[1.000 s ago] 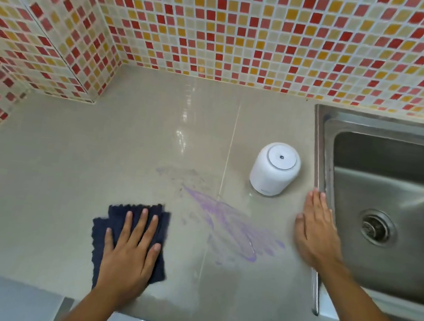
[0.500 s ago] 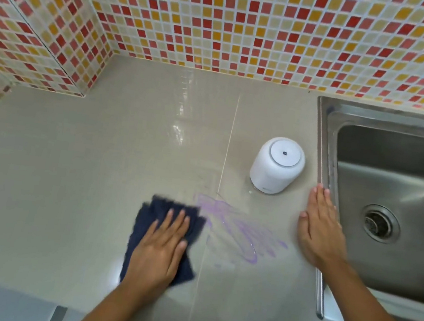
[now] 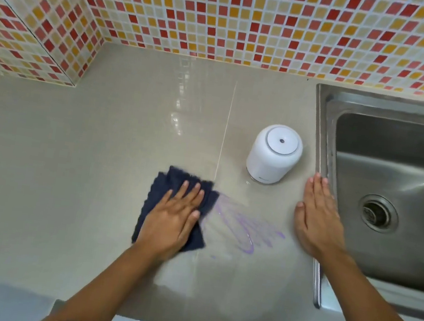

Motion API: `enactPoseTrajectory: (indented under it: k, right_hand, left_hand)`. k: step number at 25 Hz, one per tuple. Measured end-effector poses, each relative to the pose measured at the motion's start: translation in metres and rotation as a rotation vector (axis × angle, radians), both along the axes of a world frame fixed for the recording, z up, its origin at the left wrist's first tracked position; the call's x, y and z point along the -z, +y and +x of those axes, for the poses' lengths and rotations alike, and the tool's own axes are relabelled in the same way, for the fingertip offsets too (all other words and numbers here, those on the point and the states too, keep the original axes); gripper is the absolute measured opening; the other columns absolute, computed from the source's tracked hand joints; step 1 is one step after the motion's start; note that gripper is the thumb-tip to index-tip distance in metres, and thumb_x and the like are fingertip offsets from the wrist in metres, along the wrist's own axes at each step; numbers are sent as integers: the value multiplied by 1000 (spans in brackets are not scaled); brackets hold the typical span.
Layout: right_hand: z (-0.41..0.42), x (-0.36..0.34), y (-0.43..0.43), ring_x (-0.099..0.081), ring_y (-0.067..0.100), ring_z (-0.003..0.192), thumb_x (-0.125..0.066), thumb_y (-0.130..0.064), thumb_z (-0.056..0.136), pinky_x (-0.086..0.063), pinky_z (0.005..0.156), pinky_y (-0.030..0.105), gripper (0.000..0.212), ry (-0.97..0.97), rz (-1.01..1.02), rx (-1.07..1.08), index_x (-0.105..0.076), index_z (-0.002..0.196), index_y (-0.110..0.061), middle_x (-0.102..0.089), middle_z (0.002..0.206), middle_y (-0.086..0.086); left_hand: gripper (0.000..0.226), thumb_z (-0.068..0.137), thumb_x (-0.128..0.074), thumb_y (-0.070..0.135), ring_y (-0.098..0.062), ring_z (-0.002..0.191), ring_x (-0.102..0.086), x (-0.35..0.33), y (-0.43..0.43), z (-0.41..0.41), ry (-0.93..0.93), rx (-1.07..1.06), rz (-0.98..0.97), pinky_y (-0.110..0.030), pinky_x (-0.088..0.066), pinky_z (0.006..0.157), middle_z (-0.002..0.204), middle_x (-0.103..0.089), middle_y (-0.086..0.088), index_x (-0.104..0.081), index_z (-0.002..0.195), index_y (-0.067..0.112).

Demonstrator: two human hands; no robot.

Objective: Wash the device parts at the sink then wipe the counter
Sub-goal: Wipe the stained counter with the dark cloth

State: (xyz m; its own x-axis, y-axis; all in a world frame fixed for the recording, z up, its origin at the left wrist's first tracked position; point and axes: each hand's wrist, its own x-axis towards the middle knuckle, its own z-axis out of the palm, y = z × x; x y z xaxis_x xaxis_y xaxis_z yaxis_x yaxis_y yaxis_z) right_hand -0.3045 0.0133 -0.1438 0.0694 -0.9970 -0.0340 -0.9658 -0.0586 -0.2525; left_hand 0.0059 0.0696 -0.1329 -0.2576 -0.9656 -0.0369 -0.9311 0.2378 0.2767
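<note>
**Purple Smear Under Wipe: Counter Cleaning in Hand**

Navy cloth (image 3: 172, 203) is lying flat on the beige counter (image 3: 83, 170), left of the tile seam, with the left hand (image 3: 173, 220) pressing down on it. The fingers (image 3: 184, 191) are lying close together and extended, not gripping; the palm is pinning the fabric. The cloth's right edge is touching the near end of the purple smear (image 3: 245, 229), most of which is sitting uncovered to the right.

Judgement: the wipe is partway through. To do it well, the palm should be bearing evenly and carrying the cloth rightward across the whole streak, overlapping passes, and lifting residue rather than spreading it toward the seam. A fresh fold may be needed.

White device (image 3: 273, 155) is standing upright behind the smear, apart from both hands, with a slight wet ring at its base. It appears reassembled, suggesting washing is finished.

Right hand (image 3: 318, 223) is resting flat on the counter just beside the sink rim, fingers (image 3: 317, 190) together and straight, holding nothing; it appears to be bracing.

Stainless sink (image 3: 325, 148) is sitting at far right, basin bare, drain visible. Glossy counter is reflecting light; a mosaic of red, orange and cream tiles (image 3: 224, 14) is covering the walls behind and at left.
</note>
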Motion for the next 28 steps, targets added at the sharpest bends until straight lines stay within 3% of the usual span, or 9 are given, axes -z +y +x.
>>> enactPoseTrajectory:
  k: [3, 7, 10, 12, 17, 20, 23, 25, 28]
  right_hand:
    - [1, 2, -1, -2, 19, 143, -10, -38, 87, -6, 116, 35, 70, 17, -8, -4, -19, 145, 0, -12, 155, 13]
    - [2, 0, -1, -1, 17, 142, -9, -38, 86, -4, 116, 33, 71, 11, -15, 1, -19, 145, 0, -12, 155, 13]
    - [2, 0, 0, 4, 13, 141, -6, -40, 85, -1, 116, 30, 73, 3, 3, -4, -16, 146, -1, -8, 156, 11]
    - [1, 0, -1, 5, 11, 141, -6, -40, 85, 0, 116, 30, 73, -7, 7, -4, -15, 146, -2, -7, 156, 11]
    - [1, 1, -2, 4, 14, 142, -6, -40, 85, 1, 116, 29, 74, -11, 12, -2, -15, 147, -2, -7, 156, 10]
    - [1, 1, -1, 2, 16, 143, -6, -40, 85, -1, 116, 31, 74, -19, 14, -1, -15, 146, -2, -7, 156, 10]
    - [1, 0, 0, 3, 16, 143, -5, -41, 84, -1, 116, 31, 74, -27, 22, -7, -14, 147, -2, -6, 157, 10]
    - [0, 0, 0, 4, 15, 143, -5, -40, 84, -1, 117, 31, 74, -37, 22, -6, -15, 146, -2, -6, 157, 10]
    - [1, 0, 0, 1, 16, 143, -6, -39, 85, -3, 117, 32, 73, -48, 11, 3, -17, 146, -1, -8, 156, 10]
  left_hand:
    - [56, 100, -12, 39, -5, 144, -11, -1, 63, 53, -10, -51, -57, -31, -15, 114, 146, -38, -1, -39, 139, 9]
    - [51, 100, -19, 29, -21, 144, -16, -3, -30, 60, 26, -632, 18, -43, -16, 117, 153, -29, -9, -31, 144, 6]
    - [54, 97, -18, 27, -32, 139, -31, 4, -14, -10, 10, -418, 1, -47, -28, 110, 146, -39, -16, -39, 139, 0]
    - [58, 99, -14, 34, -27, 137, -33, 3, 54, -26, -5, -319, 1, -44, -28, 108, 143, -45, -15, -45, 135, 0]
    - [62, 94, -13, 35, -27, 143, -19, -3, 49, 10, 151, -798, 65, -44, -15, 115, 152, -30, -14, -35, 141, 1]
    - [60, 93, -13, 32, -24, 144, -17, -4, -6, -38, 155, -601, 59, -38, -11, 117, 154, -27, -11, -29, 144, 6]
    - [61, 100, -8, 36, -24, 137, -31, 2, 35, -63, 40, -388, 4, -41, -27, 110, 144, -44, -12, -44, 137, 3]
    - [62, 100, -10, 36, -25, 135, -31, -3, 67, -34, -2, -442, 24, -45, -31, 107, 142, -46, -15, -47, 134, 0]
    - [53, 100, -19, 29, -27, 143, -20, -7, 39, 10, 25, -612, 60, -44, -17, 114, 152, -30, -14, -34, 141, 0]
